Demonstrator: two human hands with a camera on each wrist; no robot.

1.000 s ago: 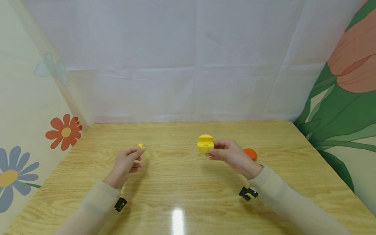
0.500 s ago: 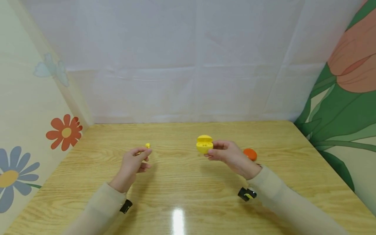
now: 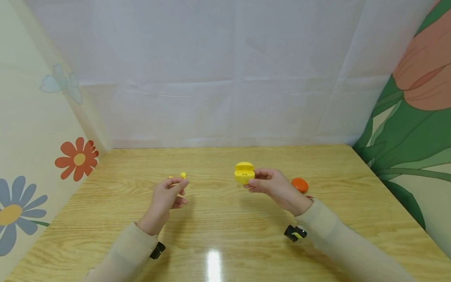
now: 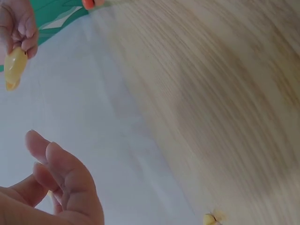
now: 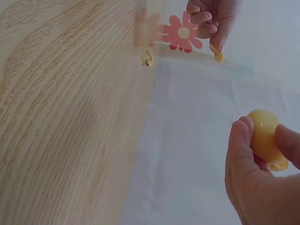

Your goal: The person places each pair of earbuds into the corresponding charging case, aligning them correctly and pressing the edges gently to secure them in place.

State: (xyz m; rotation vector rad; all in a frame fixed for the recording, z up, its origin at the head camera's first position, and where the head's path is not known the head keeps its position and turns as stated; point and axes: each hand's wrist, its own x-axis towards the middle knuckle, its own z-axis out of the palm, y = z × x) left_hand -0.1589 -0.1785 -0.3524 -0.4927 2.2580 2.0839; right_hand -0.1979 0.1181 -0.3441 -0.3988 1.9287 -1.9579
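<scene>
In the head view my left hand (image 3: 165,199) pinches a small yellow earbud (image 3: 183,175) between thumb and index finger, above the table. My right hand (image 3: 276,188) grips a rounded yellow earbud case (image 3: 244,178) by its side. Its lid stands up, and the inside faces me. A gap separates the held earbud from the case. On the table behind my left hand lies a second yellow earbud (image 5: 147,58), clearest in the right wrist view. My left fingers mostly hide it in the head view.
An orange round object (image 3: 300,185) lies on the wooden table (image 3: 218,219) beside my right wrist. Some small dark red thing (image 3: 309,197) shows partly behind that wrist. A white sheet (image 3: 211,78) hangs at the back, with flower-printed panels at both sides.
My left hand has moved right with the earbud, nearer the case, uncovering part of the second earbud. My right hand and the case have shifted slightly left.
</scene>
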